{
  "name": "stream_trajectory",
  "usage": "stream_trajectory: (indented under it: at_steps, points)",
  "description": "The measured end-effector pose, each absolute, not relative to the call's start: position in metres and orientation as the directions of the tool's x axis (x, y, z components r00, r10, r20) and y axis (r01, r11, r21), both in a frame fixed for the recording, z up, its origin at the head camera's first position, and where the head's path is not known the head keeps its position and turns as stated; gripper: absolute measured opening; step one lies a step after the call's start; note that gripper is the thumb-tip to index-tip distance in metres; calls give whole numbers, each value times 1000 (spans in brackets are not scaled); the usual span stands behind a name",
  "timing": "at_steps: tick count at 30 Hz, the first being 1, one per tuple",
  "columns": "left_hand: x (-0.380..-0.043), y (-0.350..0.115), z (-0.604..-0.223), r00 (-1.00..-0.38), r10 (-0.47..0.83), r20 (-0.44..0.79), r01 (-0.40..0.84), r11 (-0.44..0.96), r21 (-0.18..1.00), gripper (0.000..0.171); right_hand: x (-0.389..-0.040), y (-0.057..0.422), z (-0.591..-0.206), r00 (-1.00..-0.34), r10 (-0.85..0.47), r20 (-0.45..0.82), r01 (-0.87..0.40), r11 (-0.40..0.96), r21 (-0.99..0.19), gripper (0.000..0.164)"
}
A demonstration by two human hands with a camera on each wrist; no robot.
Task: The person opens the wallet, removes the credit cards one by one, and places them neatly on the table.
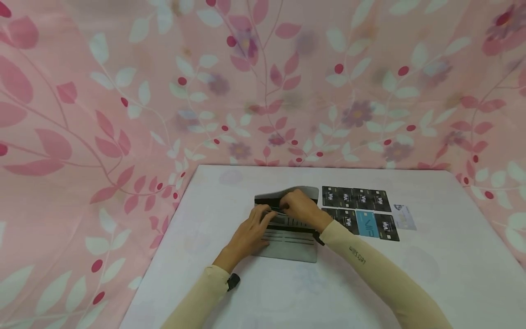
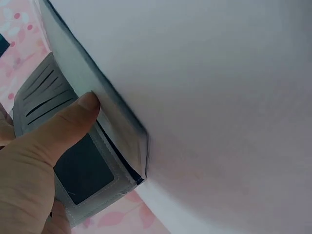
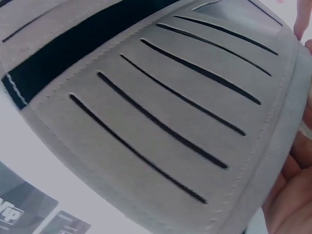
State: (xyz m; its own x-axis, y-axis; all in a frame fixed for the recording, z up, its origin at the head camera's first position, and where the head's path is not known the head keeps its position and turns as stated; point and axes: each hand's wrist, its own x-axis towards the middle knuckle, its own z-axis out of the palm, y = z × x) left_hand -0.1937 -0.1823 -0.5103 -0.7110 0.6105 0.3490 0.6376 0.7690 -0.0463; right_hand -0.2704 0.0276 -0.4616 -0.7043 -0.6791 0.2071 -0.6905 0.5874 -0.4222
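A grey long wallet lies unfolded on the white table, with card slots and dark bands inside. My left hand is at its left side. In the left wrist view, the left thumb lies over an inner leaf with a clear window, and the fingers are behind it. Curled at the wallet's upper middle, my right hand pinches the inner leaf. The right wrist view shows the slotted leaf raised close to the right palm. No card can be made out in either hand.
To the wallet's right lie two rows of black VIP cards, with one blue VIP card in the nearer row. A pale card lies right of them. Pink floral cloth hangs behind the white table.
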Motion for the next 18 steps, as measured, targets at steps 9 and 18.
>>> stream_trajectory:
  at_steps: [9,18]
  points:
    - [-203,-184,-514,-744,585,323,639,765,87,113,-269,43,-460,-785,-553,281,-598,558,-575,14]
    - [-213,-185,-511,-798,574,181,602,760,243,117,-278,73,-454,-848,-353,396,-530,520,-671,13]
